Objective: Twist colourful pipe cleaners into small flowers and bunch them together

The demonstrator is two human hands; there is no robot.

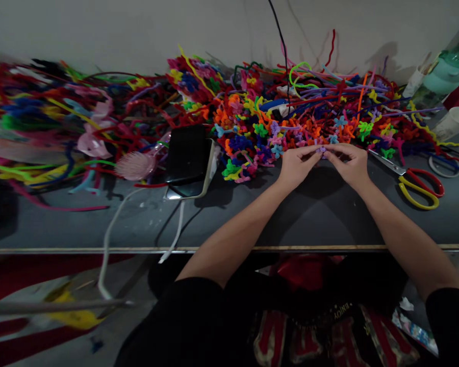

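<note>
Between my two hands, above the dark table, is a small purple pipe-cleaner flower [321, 150]. My left hand [296, 164] pinches it from the left with thumb and fingers. From the other side, my right hand [347, 160] pinches it too, and the fingertips of both hands nearly meet. Part of the flower is hidden by the fingers. Just beyond my hands lies a heap of pipe-cleaner flowers [248, 137] in many colours. Scissors [409, 178] with one red and one yellow handle lie to the right of my right hand.
A black phone [186, 155] rests on a pale device left of my arms, with a white cable [178, 229] hanging over the edge. Farther left are a pink hairbrush [136, 165] and loose pipe cleaners [87, 117]. A paper cup [453, 124] stands at the right.
</note>
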